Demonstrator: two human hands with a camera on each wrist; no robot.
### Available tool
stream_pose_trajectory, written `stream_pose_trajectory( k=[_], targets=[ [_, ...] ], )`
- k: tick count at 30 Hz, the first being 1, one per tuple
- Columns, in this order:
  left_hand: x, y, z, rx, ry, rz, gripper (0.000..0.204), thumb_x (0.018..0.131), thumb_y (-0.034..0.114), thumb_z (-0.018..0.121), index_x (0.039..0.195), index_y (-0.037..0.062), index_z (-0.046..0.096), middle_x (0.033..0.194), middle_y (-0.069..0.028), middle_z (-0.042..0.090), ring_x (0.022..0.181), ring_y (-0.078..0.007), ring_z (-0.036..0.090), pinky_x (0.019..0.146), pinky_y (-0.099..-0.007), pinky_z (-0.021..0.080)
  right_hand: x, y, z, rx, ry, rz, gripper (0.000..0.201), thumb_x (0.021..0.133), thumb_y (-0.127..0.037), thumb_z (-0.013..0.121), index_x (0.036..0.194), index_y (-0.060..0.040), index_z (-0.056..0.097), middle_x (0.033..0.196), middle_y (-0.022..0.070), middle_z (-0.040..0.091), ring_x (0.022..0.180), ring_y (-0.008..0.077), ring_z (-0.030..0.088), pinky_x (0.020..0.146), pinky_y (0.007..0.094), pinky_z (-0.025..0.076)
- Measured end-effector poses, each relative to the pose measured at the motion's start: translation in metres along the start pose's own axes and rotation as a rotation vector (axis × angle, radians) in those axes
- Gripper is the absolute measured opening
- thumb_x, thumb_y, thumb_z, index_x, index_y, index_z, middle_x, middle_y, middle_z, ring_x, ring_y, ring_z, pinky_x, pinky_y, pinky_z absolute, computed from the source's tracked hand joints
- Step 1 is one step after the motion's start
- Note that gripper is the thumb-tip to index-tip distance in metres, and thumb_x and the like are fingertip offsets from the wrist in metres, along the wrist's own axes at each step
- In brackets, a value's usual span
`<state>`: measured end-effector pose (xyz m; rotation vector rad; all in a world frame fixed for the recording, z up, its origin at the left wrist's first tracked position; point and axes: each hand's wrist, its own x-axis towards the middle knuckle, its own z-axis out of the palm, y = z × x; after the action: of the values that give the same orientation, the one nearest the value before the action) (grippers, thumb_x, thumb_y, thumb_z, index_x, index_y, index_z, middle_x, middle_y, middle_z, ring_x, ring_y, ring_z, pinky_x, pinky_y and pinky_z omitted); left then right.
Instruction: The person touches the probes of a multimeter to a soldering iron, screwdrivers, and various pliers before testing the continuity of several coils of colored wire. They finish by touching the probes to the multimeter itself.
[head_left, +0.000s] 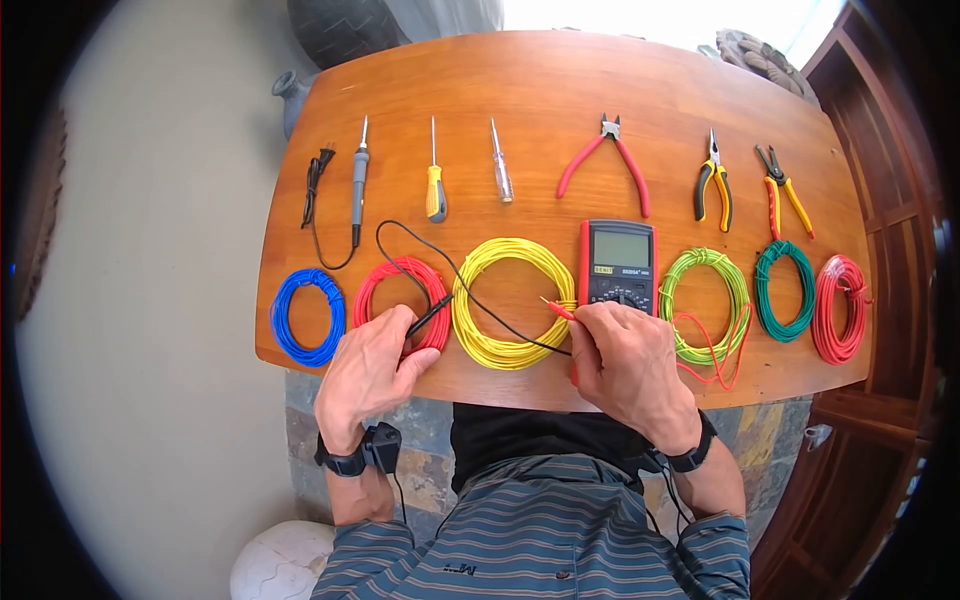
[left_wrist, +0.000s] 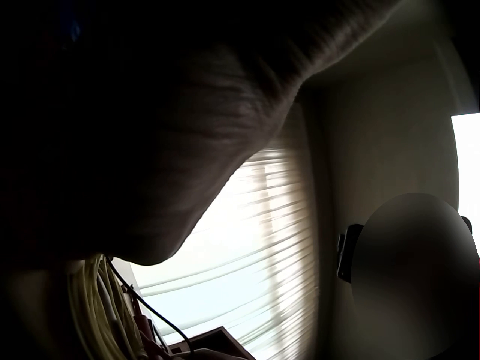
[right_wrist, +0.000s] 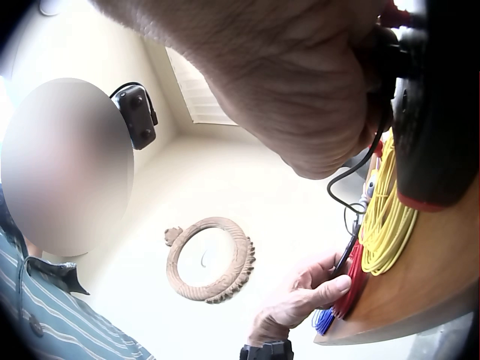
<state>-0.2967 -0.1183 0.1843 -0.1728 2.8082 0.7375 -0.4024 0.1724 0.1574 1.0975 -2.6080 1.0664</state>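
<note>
My left hand (head_left: 368,372) grips a black test probe (head_left: 432,314) over the red wire coil (head_left: 372,285), the tip angled toward the yellow wire coil (head_left: 472,320). In my right hand (head_left: 637,360) a red test probe (head_left: 561,311) is pinched, its metal tip pointing left over the yellow coil's right side. The multimeter (head_left: 622,250) lies just beyond the right hand, which hides its lower part. A black lead (head_left: 405,222) loops from the black probe across the yellow coil. The red lead (head_left: 738,350) trails over the light green coil (head_left: 672,285).
A blue coil (head_left: 283,315) lies at the left; a dark green coil (head_left: 768,300) and another red coil (head_left: 826,325) are at the right. Behind stand a soldering iron (head_left: 358,190), screwdriver (head_left: 435,195), tester screwdriver (head_left: 502,175), cutters (head_left: 630,165), needle-nose pliers (head_left: 713,180) and wire strippers (head_left: 774,195).
</note>
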Motion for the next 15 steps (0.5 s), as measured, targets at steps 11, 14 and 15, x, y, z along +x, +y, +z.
stream_pose_trajectory(
  k=[11,14,15],
  targets=[
    [0.0006,-0.0025,-0.0012,-0.039,0.012,-0.018,0.044,0.09,0.027,0.085,0.115,-0.0008,0.063,0.097,-0.0189,0.067,0.09,-0.0426,0.067,0.076,-0.0503,0.053,0.0003,-0.0013,-0.0023,-0.002,-0.001,0.0,0.012,0.093,-0.006,0.073,0.088,-0.004,0.063,0.075,0.0117,0.066,0.068,0.0316,0.07,0.059,0.0424,0.054],
    [0.0002,-0.0087,0.0046,0.035,0.154,0.068,0.057,0.087,0.028,0.088,0.13,-0.0012,0.065,0.101,-0.0186,0.067,0.093,-0.04,0.069,0.079,-0.0477,0.055,0.0011,-0.0026,-0.0036,0.013,-0.013,0.015,0.006,0.091,0.0,0.074,0.09,-0.0005,0.068,0.076,0.0142,0.068,0.069,0.0341,0.07,0.06,0.0422,0.054],
    [0.0007,-0.0063,0.0053,0.006,0.191,0.031,0.06,0.086,0.029,0.089,0.132,-0.0012,0.065,0.102,-0.0187,0.067,0.094,-0.0394,0.069,0.08,-0.0469,0.055,0.0008,-0.0025,-0.0034,0.014,-0.011,0.014,0.006,0.091,0.0,0.074,0.09,-0.0005,0.068,0.076,0.0143,0.068,0.069,0.0341,0.07,0.06,0.0422,0.054]
  ],
)
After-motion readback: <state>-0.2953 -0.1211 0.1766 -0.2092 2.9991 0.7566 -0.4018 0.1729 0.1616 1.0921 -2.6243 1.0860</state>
